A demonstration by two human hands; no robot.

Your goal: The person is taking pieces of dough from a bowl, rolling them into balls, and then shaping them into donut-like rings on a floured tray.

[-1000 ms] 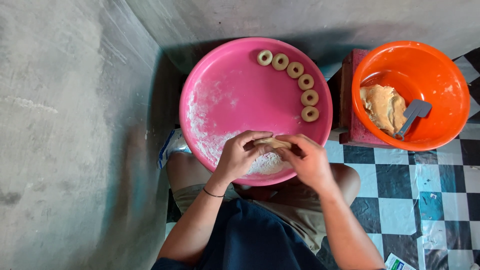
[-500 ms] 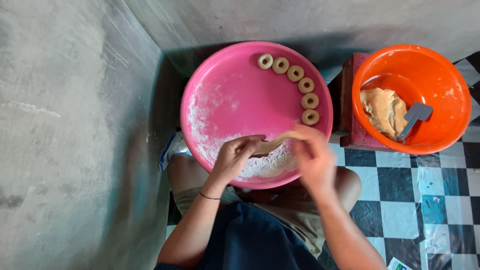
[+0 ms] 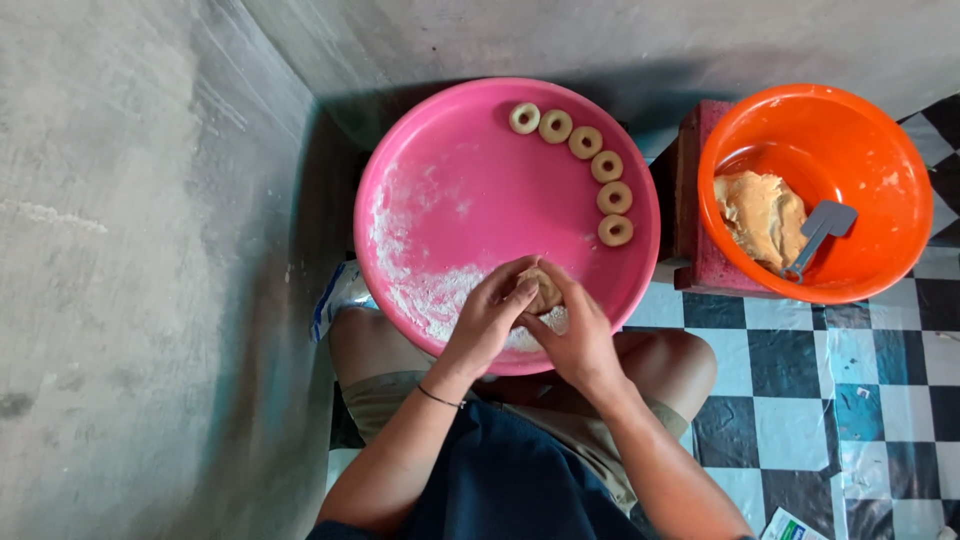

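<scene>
Shaping stage: left hand (image 3: 492, 318) and right hand (image 3: 572, 335) cupped closed around one dough lump (image 3: 545, 290), over the floured near edge of the pink basin (image 3: 400, 180); six finished rings (image 3: 598, 170) beyond the right hand; the lump looks to need a centre hole.

Glossy pink plastic basin (image 3: 440, 150), floury, glossy orange plastic bowl (image 3: 880, 130), rough matt concrete wall (image 3: 130, 250)

We sat with the tray (image 3: 440, 150) on our knees, six dough rings (image 3: 585, 142) curving along its far right rim, flour (image 3: 430, 295) at its near left. The bowl (image 3: 880, 120) stood right of it, holding dough (image 3: 760, 212) and a scraper (image 3: 818, 232).
</scene>
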